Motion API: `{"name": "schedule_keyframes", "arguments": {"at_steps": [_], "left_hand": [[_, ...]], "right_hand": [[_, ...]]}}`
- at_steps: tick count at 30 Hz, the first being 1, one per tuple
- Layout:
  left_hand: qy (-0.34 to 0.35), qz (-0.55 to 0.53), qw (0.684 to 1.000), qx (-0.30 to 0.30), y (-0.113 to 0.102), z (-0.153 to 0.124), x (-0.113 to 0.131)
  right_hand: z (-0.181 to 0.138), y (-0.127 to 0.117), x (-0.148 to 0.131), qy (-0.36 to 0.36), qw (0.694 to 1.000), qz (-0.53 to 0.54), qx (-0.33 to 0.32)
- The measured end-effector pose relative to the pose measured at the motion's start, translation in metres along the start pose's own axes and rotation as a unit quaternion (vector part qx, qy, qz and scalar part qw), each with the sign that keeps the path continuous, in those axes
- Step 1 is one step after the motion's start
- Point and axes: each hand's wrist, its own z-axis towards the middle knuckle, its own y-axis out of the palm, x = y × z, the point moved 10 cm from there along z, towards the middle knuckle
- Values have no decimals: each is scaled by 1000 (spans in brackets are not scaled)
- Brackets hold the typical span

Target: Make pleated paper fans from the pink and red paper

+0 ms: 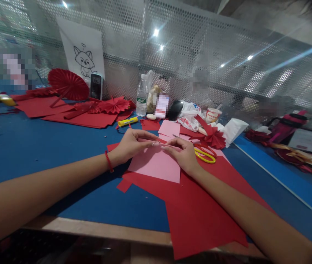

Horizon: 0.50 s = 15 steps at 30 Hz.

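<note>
A sheet of pink paper (156, 165) lies over red paper (200, 212), its far edge raised and folded between my fingers. My left hand (130, 145), with a red bracelet at the wrist, pinches the fold from the left. From the right, my right hand (185, 152) pinches the same edge, thumb and fingertips closed on it. Scissors with red and yellow handles (207, 158) lie just right of my right hand, partly hidden by it. Behind my hands is more pink paper (169, 128).
A yellow glue stick (127, 121), a water bottle (142, 95) and a white plastic bag (190, 115) stand or lie behind. Red paper fans (68, 84) and a phone (96, 86) are at the back left. A pink bottle (288, 124) is far right; a perforated metal screen (172, 51) borders the table.
</note>
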Motion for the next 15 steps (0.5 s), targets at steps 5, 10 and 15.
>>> {"name": "schedule_keyframes", "arguments": {"at_steps": [5, 10, 15], "left_hand": [[5, -3, 1000, -28, 6, -1, 0], [15, -13, 998, -54, 11, 0, -1], [18, -10, 997, -70, 15, -2, 0]], "right_hand": [[0, 0, -4, -16, 1000, -14, -5], [0, 0, -2, -15, 999, -30, -1], [-1, -1, -2, -17, 999, -43, 3]]}}
